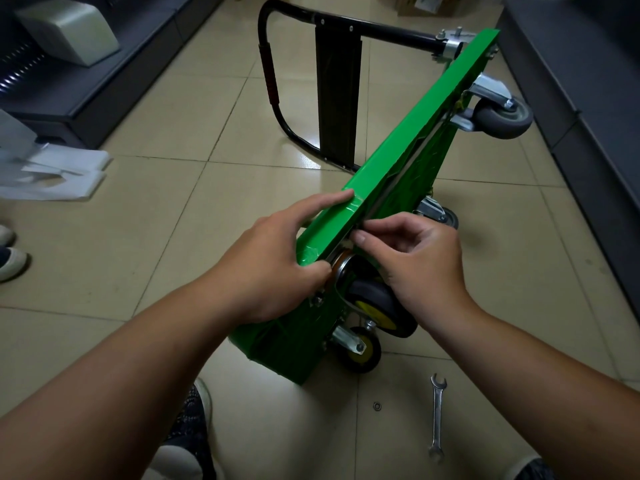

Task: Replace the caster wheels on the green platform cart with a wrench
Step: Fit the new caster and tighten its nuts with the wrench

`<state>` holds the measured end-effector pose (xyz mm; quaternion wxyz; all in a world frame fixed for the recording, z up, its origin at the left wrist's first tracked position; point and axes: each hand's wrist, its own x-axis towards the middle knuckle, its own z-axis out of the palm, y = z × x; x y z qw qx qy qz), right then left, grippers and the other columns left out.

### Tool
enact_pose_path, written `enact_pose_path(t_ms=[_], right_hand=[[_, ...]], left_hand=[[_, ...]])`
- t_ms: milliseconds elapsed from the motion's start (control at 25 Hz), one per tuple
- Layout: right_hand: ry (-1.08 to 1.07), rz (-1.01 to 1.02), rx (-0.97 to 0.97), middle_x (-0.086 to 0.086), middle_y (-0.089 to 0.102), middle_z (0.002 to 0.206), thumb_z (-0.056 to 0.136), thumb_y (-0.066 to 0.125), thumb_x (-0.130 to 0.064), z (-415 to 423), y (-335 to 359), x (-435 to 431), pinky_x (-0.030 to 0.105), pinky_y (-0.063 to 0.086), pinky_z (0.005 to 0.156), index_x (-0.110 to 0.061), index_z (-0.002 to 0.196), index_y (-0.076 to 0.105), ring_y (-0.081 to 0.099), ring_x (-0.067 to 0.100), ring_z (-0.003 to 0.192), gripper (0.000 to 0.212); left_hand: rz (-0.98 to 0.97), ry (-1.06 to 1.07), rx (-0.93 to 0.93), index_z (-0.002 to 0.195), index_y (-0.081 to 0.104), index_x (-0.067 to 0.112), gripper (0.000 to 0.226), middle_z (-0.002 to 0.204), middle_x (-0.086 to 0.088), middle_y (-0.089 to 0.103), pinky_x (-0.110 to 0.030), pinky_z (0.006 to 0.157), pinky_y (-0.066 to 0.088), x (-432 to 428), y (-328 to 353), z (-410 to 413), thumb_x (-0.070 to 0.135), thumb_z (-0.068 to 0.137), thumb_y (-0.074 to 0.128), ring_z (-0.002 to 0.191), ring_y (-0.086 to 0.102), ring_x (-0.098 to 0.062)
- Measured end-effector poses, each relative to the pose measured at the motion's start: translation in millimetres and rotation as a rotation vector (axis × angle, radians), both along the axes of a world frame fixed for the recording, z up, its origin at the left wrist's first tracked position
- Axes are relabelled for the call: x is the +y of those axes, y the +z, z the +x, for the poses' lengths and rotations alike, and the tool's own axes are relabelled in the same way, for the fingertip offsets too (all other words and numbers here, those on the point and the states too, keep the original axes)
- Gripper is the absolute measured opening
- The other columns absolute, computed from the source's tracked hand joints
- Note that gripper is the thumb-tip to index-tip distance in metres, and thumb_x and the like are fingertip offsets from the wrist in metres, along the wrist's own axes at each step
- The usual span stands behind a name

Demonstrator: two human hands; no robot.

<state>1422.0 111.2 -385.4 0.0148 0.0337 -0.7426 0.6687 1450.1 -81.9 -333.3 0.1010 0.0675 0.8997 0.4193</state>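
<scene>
Green platform cart (pixel 398 161): tipped on its long edge on the tiled floor (pixel 173 237), running from near centre to far right, casters facing right. Left hand (pixel 277 268): grip closed on the cart's near top rim; right hand (pixel 426 265): grip pinched on that rim just above the near caster wheel (pixel 377 303). Wrench (pixel 437 419): flat on the floor, near right, with a small washer (pixel 377 406) to its left.

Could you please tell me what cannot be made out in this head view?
- What the right hand pinches at the cart rim: the hand itself hides it.
- Near caster bolts: the hands cover them; the left hand grips the cart edge there.
- Ring beside the wrench: too small to tell nut from washer.
- Cart's top face: turned away from the camera.
</scene>
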Motion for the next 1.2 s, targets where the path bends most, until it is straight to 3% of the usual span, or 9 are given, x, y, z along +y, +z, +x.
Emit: enact_pose_path(t_ms=[80, 240, 480, 640, 840, 1200], right_hand=[[-0.013, -0.019, -0.027, 0.002, 0.078, 0.085, 0.080, 0.082, -0.006, -0.2, 0.1, 0.7, 0.039, 0.062, 0.081, -0.009, 0.090, 0.076, 0.076, 0.015, 0.083, 0.012], [-0.012, 0.111, 0.116, -0.003, 0.076, 0.086, 0.081, 0.082, -0.006, 4.1, 0.4, -0.8, 0.035, 0.062, 0.079, -0.014, 0.088, 0.077, 0.074, 0.010, 0.082, 0.012], [0.009, 0.067, 0.031, -0.002, 0.077, 0.088, 0.079, 0.083, -0.005, 3.8, -0.6, -1.7, 0.038, 0.063, 0.079, -0.017, 0.091, 0.074, 0.076, 0.013, 0.083, 0.019], [-0.034, 0.073, 0.018, -0.003, 0.076, 0.081, 0.080, 0.084, -0.011, 3.5, 1.3, -3.8, 0.028, 0.062, 0.073, -0.018, 0.090, 0.073, 0.074, 0.009, 0.076, 0.016], [-0.060, 0.136, 0.011, -0.005, 0.075, 0.079, 0.082, 0.083, -0.019, 4.2, 1.9, -4.7, 0.034, 0.063, 0.073, -0.021, 0.087, 0.073, 0.073, 0.008, 0.075, 0.011], [-0.078, 0.164, 0.036, -0.006, 0.076, 0.081, 0.081, 0.084, -0.015, 5.4, -1.1, -6.9, 0.031, 0.062, 0.074, -0.019, 0.090, 0.075, 0.073, 0.007, 0.076, 0.013]], left_hand=[[0.004, 0.001, 0.003, 0.138, 0.033, 0.071, 0.087, 0.140, 0.010, 0.050, -0.037, 0.070, 0.064, 0.4, -0.4, -0.2, 0.012, 0.086, 0.070, 0.106, 0.066, -0.025], [0.007, 0.002, 0.002, 0.138, 0.033, 0.071, 0.087, 0.141, 0.009, 0.049, -0.037, 0.068, 0.064, 0.3, -0.7, -0.3, 0.011, 0.086, 0.070, 0.103, 0.067, -0.026], [-0.005, 0.004, 0.014, 0.139, 0.033, 0.070, 0.086, 0.142, 0.010, 0.050, -0.038, 0.070, 0.063, 0.2, -1.2, -0.1, 0.012, 0.086, 0.070, 0.105, 0.067, -0.025], [-0.013, 0.012, 0.019, 0.139, 0.033, 0.070, 0.086, 0.141, 0.009, 0.051, -0.038, 0.073, 0.064, 0.7, -1.3, 0.3, 0.013, 0.086, 0.070, 0.109, 0.065, -0.025], [-0.015, 0.007, 0.020, 0.139, 0.033, 0.070, 0.086, 0.141, 0.009, 0.051, -0.037, 0.072, 0.064, 0.1, -1.0, 0.4, 0.012, 0.086, 0.070, 0.108, 0.065, -0.025], [-0.009, 0.007, 0.017, 0.139, 0.033, 0.070, 0.087, 0.141, 0.009, 0.051, -0.036, 0.071, 0.064, -0.3, -2.2, -0.5, 0.012, 0.087, 0.070, 0.108, 0.065, -0.024]])
